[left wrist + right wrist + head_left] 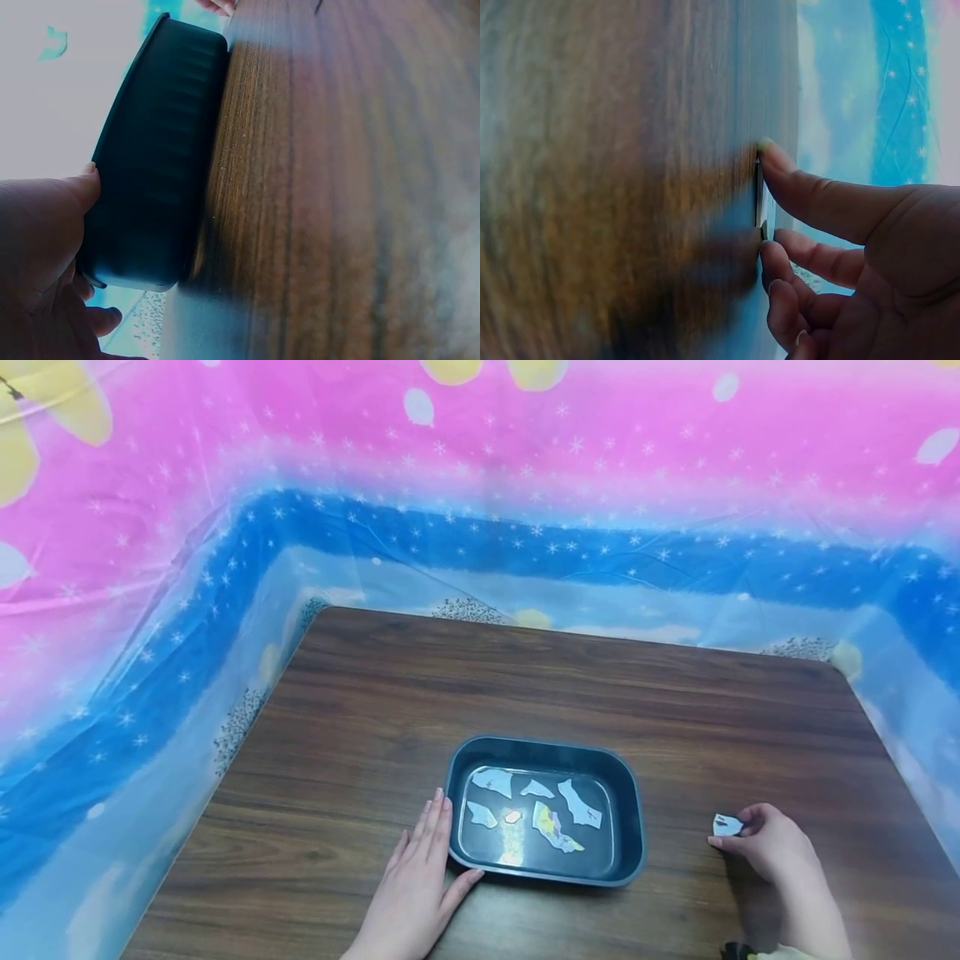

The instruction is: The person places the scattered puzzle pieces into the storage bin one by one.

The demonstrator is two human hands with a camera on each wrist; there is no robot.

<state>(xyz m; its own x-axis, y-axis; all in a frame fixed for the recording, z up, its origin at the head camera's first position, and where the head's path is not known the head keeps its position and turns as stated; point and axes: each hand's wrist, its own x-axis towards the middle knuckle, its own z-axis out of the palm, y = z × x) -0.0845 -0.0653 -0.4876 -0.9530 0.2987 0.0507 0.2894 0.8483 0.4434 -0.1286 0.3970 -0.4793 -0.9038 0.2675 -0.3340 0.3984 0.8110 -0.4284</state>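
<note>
A dark blue-grey rectangular tray (630, 860) sits on the table. Inside it lie several flat white pieces with irregular edges, among them a blank one (492, 782) and one with yellow and purple print (552, 827). My left hand (420, 868) rests against the tray's left near corner, fingers extended along the left side and thumb at the near side. To the right of the tray, my right hand (772, 843) pinches a small white piece with a dark mark (724, 826) between thumb and fingers, at the tabletop. Only its thin edge shows in the right wrist view.
The brown wood-grain table (525, 677) extends around the tray on all sides. Behind it and along its left and right edges hangs a pink and blue patterned cloth (480, 535).
</note>
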